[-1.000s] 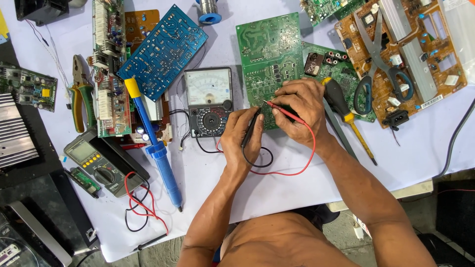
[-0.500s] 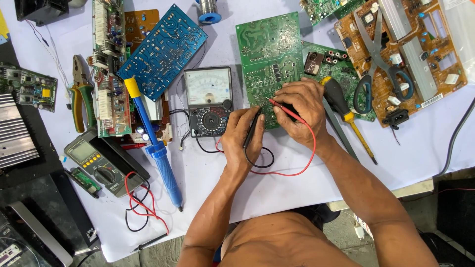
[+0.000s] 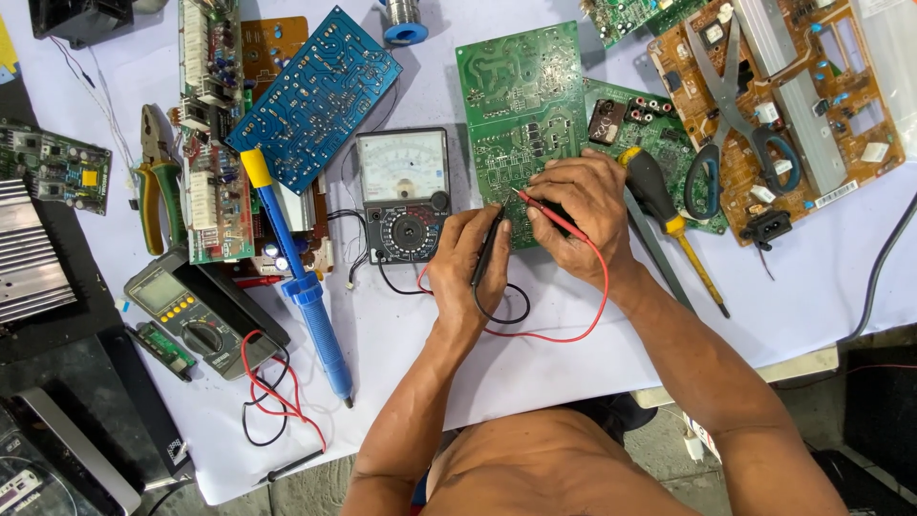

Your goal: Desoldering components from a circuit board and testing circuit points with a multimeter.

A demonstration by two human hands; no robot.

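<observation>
Almost nothing has shifted since the earlier frames: both hands stay planted over the lower edge of the green circuit board (image 3: 521,105), and only the tips of the probes seem to have crept slightly along it. That steadiness suggests the probing is held on one spot, a reading being taken rather than a new point being sought.

The left hand (image 3: 468,263) is closed around the black probe (image 3: 489,250), pinched between thumb and fingers like a pen, its tip angled up toward the board's bottom edge. The right hand (image 3: 578,215) is curled over the red probe (image 3: 546,212), fingers bent and gripping it low, with the tip pointing left onto the same strip of small components. Red and black leads loop on the white surface (image 3: 573,354) below the wrists and run back to the analog meter (image 3: 403,196), which lies just left of the board, nearly touching the left hand.

The green circuit board lies flat at the centre of the surface, solder side and small parts up, its lower right corner hidden under the right hand. A yellow-and-black screwdriver (image 3: 669,215) lies just beside the right wrist. Further left are a blue soldering iron (image 3: 291,272), a blue circuit board (image 3: 315,91) and a digital multimeter (image 3: 186,315).
</observation>
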